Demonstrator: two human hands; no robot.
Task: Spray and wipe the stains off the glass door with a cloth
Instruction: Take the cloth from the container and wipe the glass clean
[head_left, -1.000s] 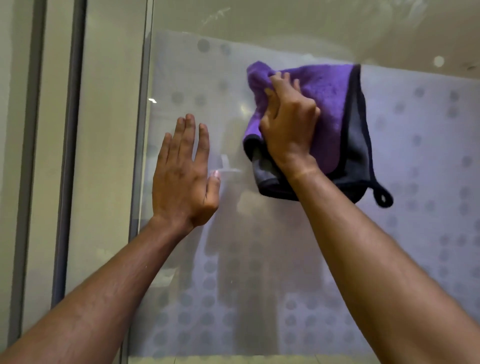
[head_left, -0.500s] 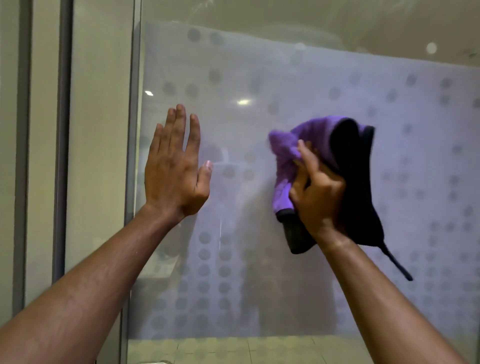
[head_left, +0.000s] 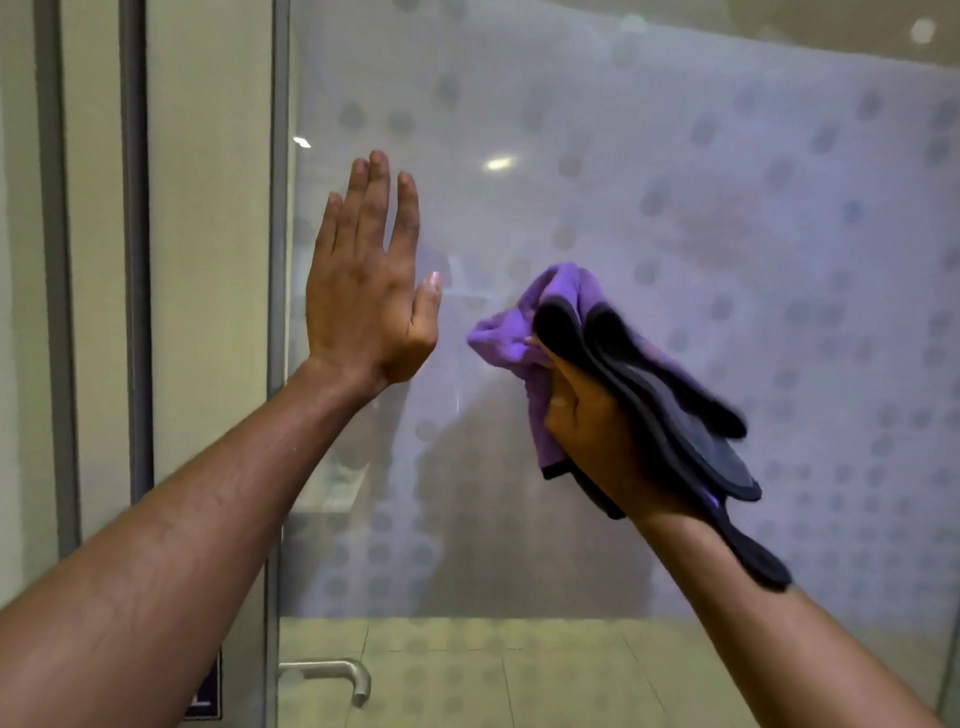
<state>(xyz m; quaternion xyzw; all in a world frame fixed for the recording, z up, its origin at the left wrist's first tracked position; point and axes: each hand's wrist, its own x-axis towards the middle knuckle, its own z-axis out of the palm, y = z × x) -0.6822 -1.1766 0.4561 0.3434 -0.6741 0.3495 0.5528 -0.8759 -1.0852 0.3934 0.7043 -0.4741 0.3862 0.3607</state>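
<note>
- Your left hand (head_left: 370, 291) is flat and open, fingers straight and pointing up, palm toward the glass door (head_left: 675, 218) near its left edge. It appears to press on the pane, though actual contact cannot be confirmed.
- Your right hand (head_left: 597, 431) is closed around a bunched cloth (head_left: 566, 312), purple on one face and dark grey on the other, with a dark hem.
- The cloth sits right of centre, just beside your left thumb. Its purple folds lead toward the glass; the grey layers trail over your wrist, and a small loop hangs lower right.
- The glass carries a frosted band with rows of pale dots. A faint streak shows between your two hands. Individual stains are hard to make out.
- A metal frame (head_left: 275, 364) runs down the left side, and a handle (head_left: 332, 675) juts out near the bottom.
- The cloth looks soft, light and floppy, so it probably needs gathering into a pad under the palm, loose ends tucked in.
- The glass is likely hard, slick and breakable; firm, even pressure seems safer than a jab.
- No spray bottle is in view.
</note>
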